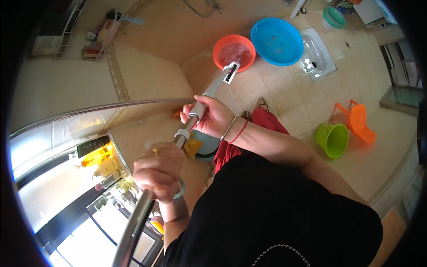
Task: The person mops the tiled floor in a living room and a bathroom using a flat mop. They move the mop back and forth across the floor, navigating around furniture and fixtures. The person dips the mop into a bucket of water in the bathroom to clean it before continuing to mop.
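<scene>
A long mop with a shiny metal pole slants from the lower left up toward the floor. Its white plastic lower part reaches the red basin, which holds cloudy, sudsy water. The mop's far tip is small and hard to make out at the basin's near rim. My left hand, with a gold ring and a pale bangle, is closed round the upper pole. Further down, my right hand grips the mop around its white sleeve, palm turned up, a bracelet and red cord at the wrist.
A big blue basin stands beside the red one, then a squat toilet. A green bucket and orange plastic chair are at right. A metal rail and a shelf of bottles are at left.
</scene>
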The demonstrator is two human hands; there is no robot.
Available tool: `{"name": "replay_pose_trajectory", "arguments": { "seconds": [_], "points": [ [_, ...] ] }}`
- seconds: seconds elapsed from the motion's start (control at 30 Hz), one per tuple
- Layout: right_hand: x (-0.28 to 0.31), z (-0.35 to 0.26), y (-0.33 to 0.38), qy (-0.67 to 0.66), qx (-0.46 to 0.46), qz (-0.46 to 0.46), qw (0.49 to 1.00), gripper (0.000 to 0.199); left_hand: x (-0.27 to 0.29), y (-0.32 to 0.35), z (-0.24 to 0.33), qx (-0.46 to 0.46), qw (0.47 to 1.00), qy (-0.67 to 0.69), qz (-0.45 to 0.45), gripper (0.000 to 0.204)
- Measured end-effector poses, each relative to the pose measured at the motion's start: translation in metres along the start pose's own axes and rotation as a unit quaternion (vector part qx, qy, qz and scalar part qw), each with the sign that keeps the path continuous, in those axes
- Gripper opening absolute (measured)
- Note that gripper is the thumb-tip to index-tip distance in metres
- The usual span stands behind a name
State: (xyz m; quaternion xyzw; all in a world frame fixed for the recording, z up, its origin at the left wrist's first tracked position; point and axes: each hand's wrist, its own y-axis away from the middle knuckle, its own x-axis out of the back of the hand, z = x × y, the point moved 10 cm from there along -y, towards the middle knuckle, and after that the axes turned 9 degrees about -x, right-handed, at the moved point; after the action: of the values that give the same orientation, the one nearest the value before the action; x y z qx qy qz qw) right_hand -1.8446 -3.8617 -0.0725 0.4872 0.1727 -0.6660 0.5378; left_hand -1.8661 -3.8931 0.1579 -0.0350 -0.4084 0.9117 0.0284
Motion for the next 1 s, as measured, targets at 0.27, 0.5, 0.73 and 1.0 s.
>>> {"name": "replay_pose_trajectory", "arguments": {
  "seconds": [0.27,0.5,0.73,1.0],
  "points": [
    [0.004,-0.011,0.015,-0.001,0.066,0.027,0.997,0.017,-0.015,-0.009,0.010,-0.031,0.988,0.104,-0.113,0.037],
    [-0.003,-0.014,0.034,-0.058,0.080,-0.010,0.995,0.008,-0.048,-0.028,0.034,-0.071,0.954,0.196,-0.214,0.031],
    [-0.047,0.036,0.108,-0.049,0.068,-0.068,0.994,0.012,-0.105,-0.059,0.111,-0.142,0.925,0.273,-0.223,0.032],
    [-0.033,-0.094,0.211,0.023,0.279,-0.148,0.948,0.020,-0.160,-0.077,0.041,-0.072,0.960,0.240,-0.128,0.033]
  ]
}}
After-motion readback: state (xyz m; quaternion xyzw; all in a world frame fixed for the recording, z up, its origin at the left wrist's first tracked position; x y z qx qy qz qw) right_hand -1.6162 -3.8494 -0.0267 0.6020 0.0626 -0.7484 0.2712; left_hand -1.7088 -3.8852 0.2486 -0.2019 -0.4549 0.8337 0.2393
